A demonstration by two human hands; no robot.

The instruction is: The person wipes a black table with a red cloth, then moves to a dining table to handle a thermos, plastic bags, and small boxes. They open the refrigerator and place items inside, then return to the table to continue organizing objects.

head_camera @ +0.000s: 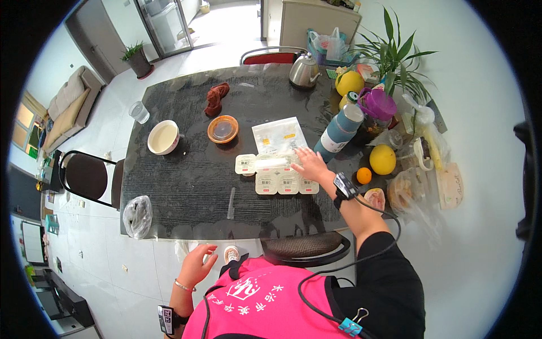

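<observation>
My right hand (pixel 312 164) reaches over the right end of a pack of sealed yogurt cups (pixel 288 183) on the dark table, its fingers spread. Whether it touches the pack, I cannot tell. A pale wrapper strip (pixel 272 162) lies across the cups, and one cup (pixel 245 164) sits at the pack's left. Behind them is a flat plastic zip bag (pixel 279 133). A blue bottle (pixel 338 133) stands just beyond my right hand. My left hand (pixel 199 262) hangs in front of the table's near edge with nothing in it, fingers loosely bent.
On the table (pixel 178 199) are a white bowl (pixel 163 137), a lidded orange container (pixel 223 129), a glass (pixel 139 112), a brown cloth (pixel 216 98), a steel kettle (pixel 305 71) and a crumpled plastic bag (pixel 138 217). Fruit, including a yellow one (pixel 382 159), crowds the right side. A chair (pixel 302 248) stands close before me.
</observation>
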